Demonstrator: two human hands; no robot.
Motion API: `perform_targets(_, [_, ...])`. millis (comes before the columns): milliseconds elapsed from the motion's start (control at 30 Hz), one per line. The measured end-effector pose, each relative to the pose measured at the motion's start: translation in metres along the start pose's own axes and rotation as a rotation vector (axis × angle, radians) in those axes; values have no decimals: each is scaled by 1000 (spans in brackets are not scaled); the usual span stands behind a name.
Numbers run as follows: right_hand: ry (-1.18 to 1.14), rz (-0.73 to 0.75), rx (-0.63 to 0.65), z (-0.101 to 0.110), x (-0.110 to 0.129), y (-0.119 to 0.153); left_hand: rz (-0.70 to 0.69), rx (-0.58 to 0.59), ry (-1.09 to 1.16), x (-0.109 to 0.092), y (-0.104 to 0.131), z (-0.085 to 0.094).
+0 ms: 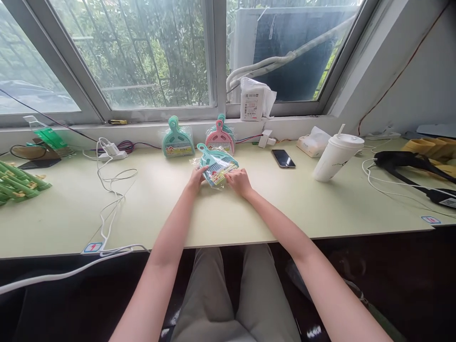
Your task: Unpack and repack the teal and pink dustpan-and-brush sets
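Observation:
A teal mini dustpan-and-brush set [214, 165] in a clear plastic wrapper lies on the pale green desk [249, 209], in front of me. My left hand [197, 180] grips its near left edge. My right hand [239, 181] holds its near right corner. Behind it, a second teal set [177, 138] and a pink set [221, 136], both wrapped, lean against the window ledge.
A black phone [283, 158] lies right of the sets, then a tissue pack [313, 142] and a tilted white lidded cup [337, 156]. White charger cables [110, 190] trail across the left. Green packaged items [17, 183] sit far left; black and yellow tools [416, 164] far right.

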State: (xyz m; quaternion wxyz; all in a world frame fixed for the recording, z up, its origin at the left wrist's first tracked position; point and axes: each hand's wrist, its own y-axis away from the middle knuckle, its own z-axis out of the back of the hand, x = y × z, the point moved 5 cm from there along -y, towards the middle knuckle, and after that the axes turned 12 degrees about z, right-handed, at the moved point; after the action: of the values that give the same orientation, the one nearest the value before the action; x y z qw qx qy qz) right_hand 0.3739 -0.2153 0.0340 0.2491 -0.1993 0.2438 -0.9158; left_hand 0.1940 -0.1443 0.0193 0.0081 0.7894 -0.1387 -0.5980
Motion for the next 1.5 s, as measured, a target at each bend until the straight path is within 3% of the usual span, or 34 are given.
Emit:
perform_targets(100, [-245,-208,-59,-4,-18,0,0,20,11,-5,1,0])
perform_targets(267, [-827,-524,-249,-12,-51,4,55,279,-95,-6,11,-9])
perform_targets(433, [-1184,-570,-391,-12,-56,6,109,362,-233,-4,14,-7])
perform_targets(533, [-1283,-565,-406,-9,-52,7,119,292,-272,-1,6,-1])
perform_targets(767, [-1259,-582,-349,-2,-47,7,92,-58,-171,1,-14,24])
perform_targets(1067, [-1266,-556,-318,6,-41,4,26,-184,-214,-10,-15,40])
perform_targets(1233, [-1249,-542,-254,10,-44,5,-233,-370,-420,-33,-6,50])
perform_targets(1300, [-1245,-527,-168,9,-43,6,-288,-374,-555,-38,-3,51])
perform_targets(1367, [-1251,-492,-87,8,-40,6,-259,-326,-662,-36,-2,48])
perform_targets(1500, [-1279,-424,-8,8,-35,6,-193,-214,-600,-27,-5,44])
